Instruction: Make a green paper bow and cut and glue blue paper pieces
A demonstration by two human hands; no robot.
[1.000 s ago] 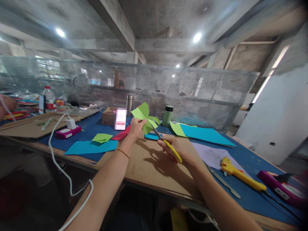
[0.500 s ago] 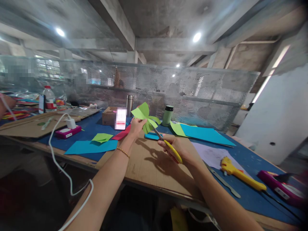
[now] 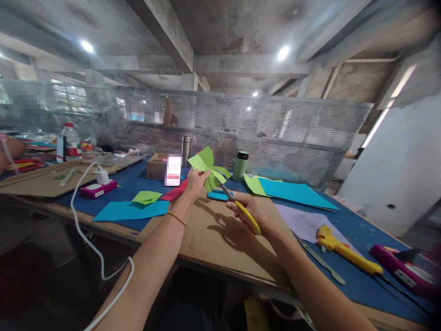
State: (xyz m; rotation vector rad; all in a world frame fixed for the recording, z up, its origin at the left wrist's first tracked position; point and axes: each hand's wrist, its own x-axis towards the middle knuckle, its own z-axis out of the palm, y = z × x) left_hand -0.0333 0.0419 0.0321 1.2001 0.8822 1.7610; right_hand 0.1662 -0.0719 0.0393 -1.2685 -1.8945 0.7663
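My left hand (image 3: pixel 195 180) is closed on a folded light-green paper piece (image 3: pixel 206 162), held up above the brown cardboard sheet (image 3: pixel 213 239). My right hand (image 3: pixel 257 215) grips yellow-handled scissors (image 3: pixel 241 208), whose blades reach up into the lower edge of the green paper. A thin bracelet sits on my left wrist.
Blue (image 3: pixel 131 210), green (image 3: pixel 146 197) and red paper pieces lie on the blue table (image 3: pixel 361 239). A yellow glue gun (image 3: pixel 339 248), a metal ruler (image 3: pixel 319 259), a pink device (image 3: pixel 401 269), a green flask (image 3: pixel 240 166), a steel flask (image 3: pixel 185 151), a charger with white cable (image 3: pixel 99 177) are around. Another person's hand (image 3: pixel 12 149) shows at far left.
Almost nothing: both hands hold the same pose, with the scissors staying at the green paper.
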